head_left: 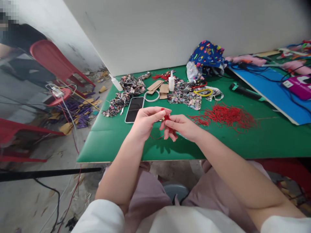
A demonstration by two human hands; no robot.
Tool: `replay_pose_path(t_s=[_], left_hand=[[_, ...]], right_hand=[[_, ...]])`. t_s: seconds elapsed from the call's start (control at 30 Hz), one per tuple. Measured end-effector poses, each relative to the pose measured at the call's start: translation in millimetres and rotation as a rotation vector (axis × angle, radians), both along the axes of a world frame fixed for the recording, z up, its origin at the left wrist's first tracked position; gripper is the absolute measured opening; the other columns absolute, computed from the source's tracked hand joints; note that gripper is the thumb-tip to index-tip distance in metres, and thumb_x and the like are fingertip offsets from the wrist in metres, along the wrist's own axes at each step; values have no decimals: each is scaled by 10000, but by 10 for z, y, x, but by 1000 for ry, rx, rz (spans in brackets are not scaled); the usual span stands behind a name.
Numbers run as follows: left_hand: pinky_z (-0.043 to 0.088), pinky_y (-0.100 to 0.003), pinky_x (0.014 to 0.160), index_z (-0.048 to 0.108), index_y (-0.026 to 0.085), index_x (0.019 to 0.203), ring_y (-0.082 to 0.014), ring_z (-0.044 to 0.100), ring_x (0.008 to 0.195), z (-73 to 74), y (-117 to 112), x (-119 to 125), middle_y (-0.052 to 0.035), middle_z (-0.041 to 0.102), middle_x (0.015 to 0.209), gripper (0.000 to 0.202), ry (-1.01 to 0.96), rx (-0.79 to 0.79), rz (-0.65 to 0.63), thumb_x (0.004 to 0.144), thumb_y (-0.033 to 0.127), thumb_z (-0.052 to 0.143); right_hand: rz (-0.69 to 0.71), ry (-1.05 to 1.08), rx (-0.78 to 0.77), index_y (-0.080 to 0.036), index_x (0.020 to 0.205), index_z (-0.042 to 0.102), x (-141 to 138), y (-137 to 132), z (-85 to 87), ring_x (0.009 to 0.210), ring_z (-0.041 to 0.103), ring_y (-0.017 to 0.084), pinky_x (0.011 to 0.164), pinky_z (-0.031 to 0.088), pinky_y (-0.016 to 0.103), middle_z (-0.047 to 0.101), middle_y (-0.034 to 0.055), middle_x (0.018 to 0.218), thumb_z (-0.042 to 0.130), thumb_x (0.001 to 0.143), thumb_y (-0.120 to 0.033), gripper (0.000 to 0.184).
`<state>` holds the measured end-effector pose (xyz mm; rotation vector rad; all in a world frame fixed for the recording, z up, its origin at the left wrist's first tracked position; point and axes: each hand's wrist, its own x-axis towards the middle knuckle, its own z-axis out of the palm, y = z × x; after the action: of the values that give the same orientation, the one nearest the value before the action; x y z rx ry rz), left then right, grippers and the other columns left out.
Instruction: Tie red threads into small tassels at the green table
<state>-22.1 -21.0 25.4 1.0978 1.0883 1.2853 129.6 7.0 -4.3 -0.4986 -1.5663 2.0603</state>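
Observation:
My left hand (150,118) pinches the top of a small red piece (166,117), cord or cloth, just above the green table. Closed on the lower part of the same piece is my right hand (181,126), its fingertips curled under. A thin reddish strand (156,138) hangs below my left hand. To the right lies a loose heap of red cords (225,117). A phone (134,109) rests just beyond my left wrist, beside a white ring (152,96) that looks like a roll of tape. The fingers partly hide the red piece.
Floral fabric (186,97), yellow-handled scissors (203,93), cardboard pieces (164,90) and a white squeeze bottle (171,81) lie farther back on the green table (107,142). A box cutter (246,91) and blue board (272,90) are right. At left, a person sits near a red chair (52,60).

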Motion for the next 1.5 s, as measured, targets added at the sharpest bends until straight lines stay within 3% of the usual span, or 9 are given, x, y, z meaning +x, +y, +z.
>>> replay_pose_path(t_s=[0.23, 0.5, 0.93, 1.03, 1.1, 1.17, 1.23, 1.3, 1.5], left_hand=[[488, -268, 715, 724, 166, 690, -162, 627, 839, 21, -2, -69, -75, 671, 1010, 99, 45, 3, -69, 659, 260, 721], [470, -275, 740, 706, 149, 740, -143, 606, 793, -24, 25, -72, -56, 659, 887, 199, 68, 10, -121, 726, 342, 659], [437, -286, 830, 674, 187, 771, -161, 567, 902, 27, 8, -72, -40, 622, 869, 172, 661, 316, 42, 810, 299, 550], [436, -293, 833, 665, 184, 752, -169, 563, 923, 40, 0, -61, -35, 612, 863, 168, 673, 306, 43, 806, 300, 556], [438, -290, 825, 663, 182, 744, -170, 561, 925, 45, -1, -64, -33, 607, 858, 164, 680, 297, 47, 800, 300, 564], [441, -281, 806, 667, 180, 754, -164, 561, 906, 43, 1, -74, -36, 604, 861, 166, 691, 295, 28, 803, 300, 563], [441, -277, 792, 670, 178, 754, -157, 561, 872, 36, 5, -83, -38, 597, 860, 177, 705, 302, -1, 806, 306, 560], [433, -283, 797, 673, 178, 746, -154, 555, 855, 26, 7, -84, -37, 586, 859, 189, 739, 315, -29, 810, 310, 554], [420, -268, 753, 682, 183, 779, -143, 536, 818, 15, 1, -50, -32, 549, 850, 192, 837, 294, -92, 815, 311, 544]], right_hand=[[-15, -61, 28, -140, 765, 582, 15, 24, -28, 350, 521, 59, 355, 347, 158, 637, -13, 530, 536, 825, -417, 287], [-56, -121, 58, -148, 733, 550, 32, 61, -34, 350, 507, 55, 365, 353, 155, 595, -32, 484, 523, 827, -423, 293], [-127, -213, 166, -162, 748, 536, 54, 85, -45, 372, 493, 62, 396, 380, 177, 564, -41, 495, 473, 854, -413, 280], [-143, -274, 286, -159, 819, 590, 67, 113, -59, 556, 584, 102, 467, 421, 200, 638, 10, 665, 483, 845, -422, 286], [-198, -305, 427, -171, 954, 624, 90, 150, -63, 830, 615, 161, 629, 482, 253, 661, 55, 935, 594, 773, -419, 308], [-272, -302, 510, -207, 1124, 586, 120, 187, -53, 1052, 552, 208, 815, 468, 328, 595, 72, 1164, 694, 689, -400, 488], [-316, -251, 481, -234, 1231, 516, 146, 210, -31, 1149, 501, 218, 912, 424, 369, 548, 77, 1255, 691, 695, -414, 592], [-321, -173, 386, -228, 1257, 491, 158, 212, -1, 1144, 514, 205, 936, 413, 374, 568, 83, 1235, 617, 758, -453, 561], [-305, -120, 246, -198, 1107, 612, 136, 182, 18, 954, 609, 165, 876, 458, 329, 660, 61, 1081, 613, 768, -437, 413]])
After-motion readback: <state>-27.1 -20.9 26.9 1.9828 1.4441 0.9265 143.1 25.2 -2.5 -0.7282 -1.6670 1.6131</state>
